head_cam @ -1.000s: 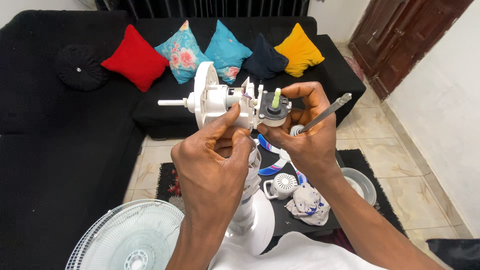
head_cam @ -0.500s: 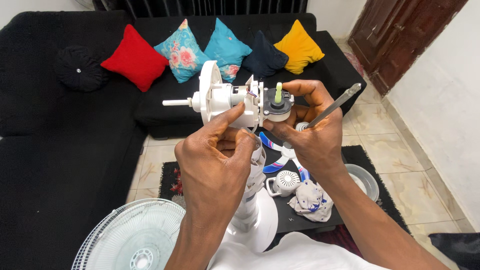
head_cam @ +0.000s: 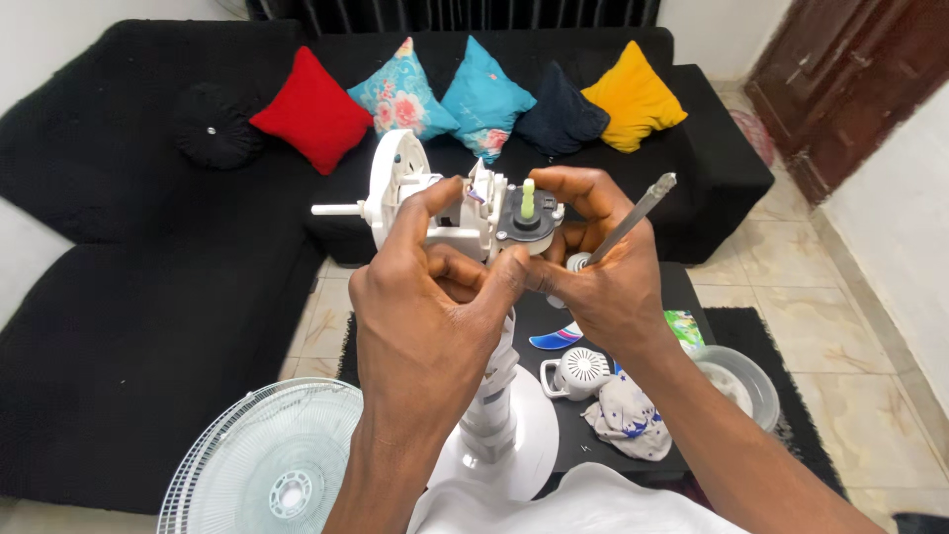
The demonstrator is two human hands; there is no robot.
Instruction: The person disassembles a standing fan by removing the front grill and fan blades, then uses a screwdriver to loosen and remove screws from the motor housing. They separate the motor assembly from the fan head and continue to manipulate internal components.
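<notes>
The white fan motor unit [head_cam: 445, 208] is still gripped by the left hand [head_cam: 425, 307]; the screwdriver [head_cam: 623, 222] stays clasped in the right hand [head_cam: 603, 282], slightly raised since.

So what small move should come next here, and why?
Probably bring the screwdriver tip to the gearbox: the right hand holds it angled away, unused, while the left hand steadies the fan motor.

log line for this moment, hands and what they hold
left hand: grips white fan motor head | right hand: steadies motor head, holds screwdriver | fan grille: on floor
</notes>
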